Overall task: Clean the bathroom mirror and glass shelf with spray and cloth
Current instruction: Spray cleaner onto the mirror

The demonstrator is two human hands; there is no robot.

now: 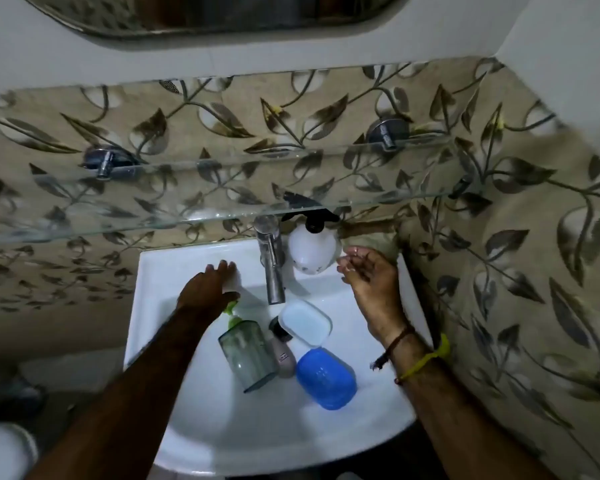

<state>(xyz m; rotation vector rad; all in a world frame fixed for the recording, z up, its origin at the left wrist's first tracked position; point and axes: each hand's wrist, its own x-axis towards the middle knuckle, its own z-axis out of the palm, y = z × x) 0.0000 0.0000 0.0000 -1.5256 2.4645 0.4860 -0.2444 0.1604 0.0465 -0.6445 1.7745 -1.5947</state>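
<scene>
The glass shelf [153, 216] runs across the patterned wall on two chrome brackets, with nothing standing on it. The lower edge of the mirror [205, 19] shows at the top. A white spray bottle [314, 251] with a black trigger head stands on the sink rim to the right of the tap, under the shelf. My right hand [368, 278] hovers just right of the bottle, fingers loosely spread and holding nothing. My left hand [208, 289] lies flat with straight fingers on the sink's back rim left of the tap, over a white patch that may be a cloth.
The white sink [160, 306] holds a chrome tap [272, 268], a green pump bottle [248, 355] on its side, a white soap box [305, 322], a blue soap case [326, 379] and a small tube [284, 355]. The tiled wall is close on the right.
</scene>
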